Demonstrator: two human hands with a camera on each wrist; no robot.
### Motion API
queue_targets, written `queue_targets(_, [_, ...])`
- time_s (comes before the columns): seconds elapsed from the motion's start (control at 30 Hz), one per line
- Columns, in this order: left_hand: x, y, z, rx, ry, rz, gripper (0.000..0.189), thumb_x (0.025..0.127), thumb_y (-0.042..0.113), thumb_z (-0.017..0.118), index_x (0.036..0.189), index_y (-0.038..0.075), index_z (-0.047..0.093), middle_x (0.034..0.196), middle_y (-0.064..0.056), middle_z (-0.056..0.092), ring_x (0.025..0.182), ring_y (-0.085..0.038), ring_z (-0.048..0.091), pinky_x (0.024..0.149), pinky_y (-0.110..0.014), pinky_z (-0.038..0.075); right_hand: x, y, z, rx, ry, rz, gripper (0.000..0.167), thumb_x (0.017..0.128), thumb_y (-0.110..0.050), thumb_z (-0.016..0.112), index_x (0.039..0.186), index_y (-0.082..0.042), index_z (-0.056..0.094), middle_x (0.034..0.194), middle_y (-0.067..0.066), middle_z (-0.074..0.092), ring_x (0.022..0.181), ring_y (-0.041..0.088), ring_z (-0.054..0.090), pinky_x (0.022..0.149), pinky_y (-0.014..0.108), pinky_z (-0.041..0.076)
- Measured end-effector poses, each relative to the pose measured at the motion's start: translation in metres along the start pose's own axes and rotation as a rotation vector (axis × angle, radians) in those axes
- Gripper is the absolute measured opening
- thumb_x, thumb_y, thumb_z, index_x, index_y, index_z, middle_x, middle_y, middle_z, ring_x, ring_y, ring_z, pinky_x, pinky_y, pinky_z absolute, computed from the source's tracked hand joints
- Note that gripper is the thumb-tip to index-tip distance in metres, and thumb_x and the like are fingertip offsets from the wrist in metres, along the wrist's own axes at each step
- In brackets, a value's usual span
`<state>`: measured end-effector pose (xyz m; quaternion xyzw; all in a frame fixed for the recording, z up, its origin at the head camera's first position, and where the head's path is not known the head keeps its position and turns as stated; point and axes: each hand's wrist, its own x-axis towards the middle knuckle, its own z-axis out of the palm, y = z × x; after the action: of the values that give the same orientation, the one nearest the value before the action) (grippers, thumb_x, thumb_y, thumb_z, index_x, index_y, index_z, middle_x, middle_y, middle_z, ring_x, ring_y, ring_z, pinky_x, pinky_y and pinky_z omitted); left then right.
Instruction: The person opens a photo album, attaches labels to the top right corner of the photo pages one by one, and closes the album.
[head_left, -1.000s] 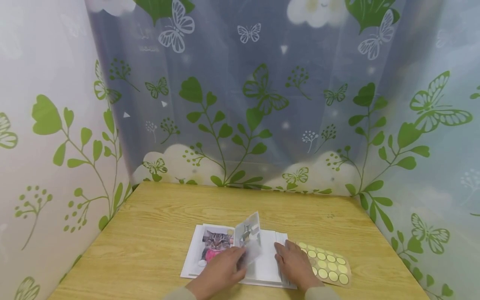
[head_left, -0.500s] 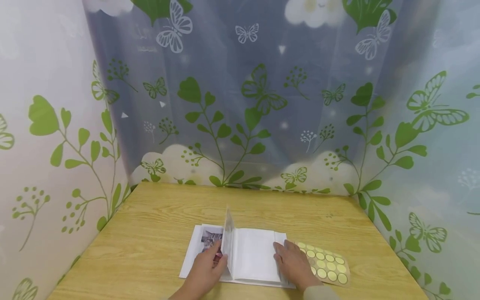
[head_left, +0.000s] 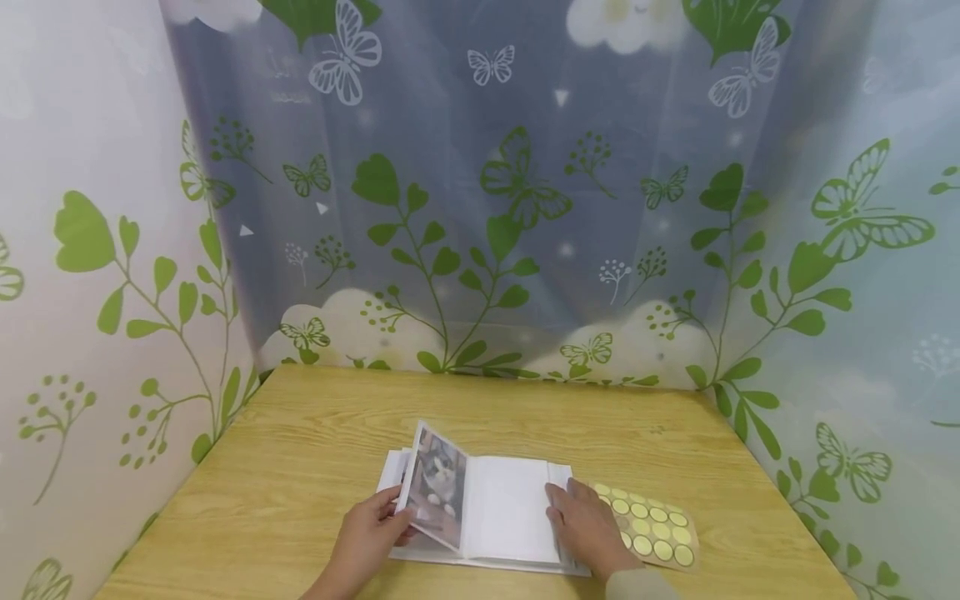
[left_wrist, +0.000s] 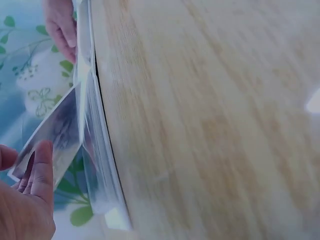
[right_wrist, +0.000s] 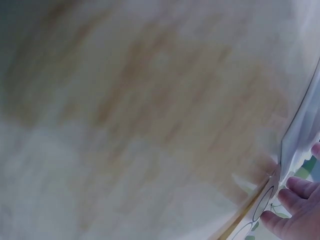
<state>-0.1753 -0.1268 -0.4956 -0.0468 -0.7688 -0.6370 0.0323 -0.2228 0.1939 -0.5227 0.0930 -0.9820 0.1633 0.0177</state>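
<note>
A small photo album [head_left: 512,510] lies spread on the table, its right side a blank white page. My left hand [head_left: 362,535] pinches the outer edge of a raised album page [head_left: 438,483], which leans up to the left and bears a photo of a grey-and-white cat. The left wrist view has thumb and fingers on either side of this page [left_wrist: 59,125]. More leaves lie beneath it, mostly hidden. My right hand [head_left: 591,527] rests on the album's right edge with relaxed fingers, close beside the sticker sheet [right_wrist: 250,220] in the right wrist view.
A sheet of round yellow stickers [head_left: 662,533] lies right of the album, partly behind my right hand. The wood-grain table [head_left: 315,442] ends at curtains [head_left: 480,250] printed with leaves and butterflies at the back and both sides.
My left hand has moved left, turning the page over from upright to a leftward lean. The striped cat photo is now covered and the blank page bared. The right hand stays put.
</note>
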Motion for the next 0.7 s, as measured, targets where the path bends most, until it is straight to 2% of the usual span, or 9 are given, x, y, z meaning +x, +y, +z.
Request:
queue_targets(0.13, [-0.001, -0.004, -0.008, -0.001, 0.033, -0.057, 0.044, 0.091, -0.003, 0.062, 0.127, -0.024, 0.047, 0.085, -0.015, 0.068, 0.069, -0.025, 0.069, 0.062, -0.030, 0.060, 0.001, 0.000, 0.000, -0.004, 0.003, 0.001, 0.041, 0.101, -0.024, 0.053, 0.138, -0.008, 0.056, 0.143, 0.030, 0.044, 0.134, 0.048, 0.038, 0.106, 0.065, 0.032])
queue_targets(0.5, [-0.005, -0.018, -0.019, 0.082, 0.068, -0.113, 0.038, 0.088, -0.007, 0.063, 0.119, -0.025, 0.052, 0.072, -0.008, 0.065, 0.061, -0.019, 0.065, 0.057, -0.030, 0.058, -0.001, 0.000, -0.003, -0.028, 0.037, -0.040, 0.037, 0.100, -0.022, 0.056, 0.134, -0.008, 0.060, 0.141, 0.029, 0.046, 0.133, 0.047, 0.040, 0.104, 0.068, 0.032])
queue_targets(0.6, [-0.005, -0.021, -0.022, 0.142, 0.103, -0.122, 0.033, 0.088, -0.004, 0.062, 0.116, -0.021, 0.058, 0.072, -0.007, 0.065, 0.060, -0.018, 0.063, 0.055, -0.028, 0.057, -0.001, -0.001, -0.003, -0.044, 0.055, -0.052, 0.036, 0.099, -0.022, 0.057, 0.132, -0.009, 0.061, 0.141, 0.028, 0.048, 0.132, 0.046, 0.041, 0.103, 0.068, 0.031])
queue_targets(0.7, [-0.003, -0.022, -0.027, 0.239, 0.143, -0.111, 0.029, 0.088, 0.001, 0.063, 0.112, -0.016, 0.064, 0.079, -0.007, 0.066, 0.066, -0.016, 0.061, 0.057, -0.025, 0.054, 0.000, -0.001, -0.003, -0.063, 0.058, -0.046, 0.036, 0.098, -0.023, 0.058, 0.132, -0.009, 0.061, 0.141, 0.027, 0.048, 0.132, 0.045, 0.042, 0.104, 0.069, 0.030])
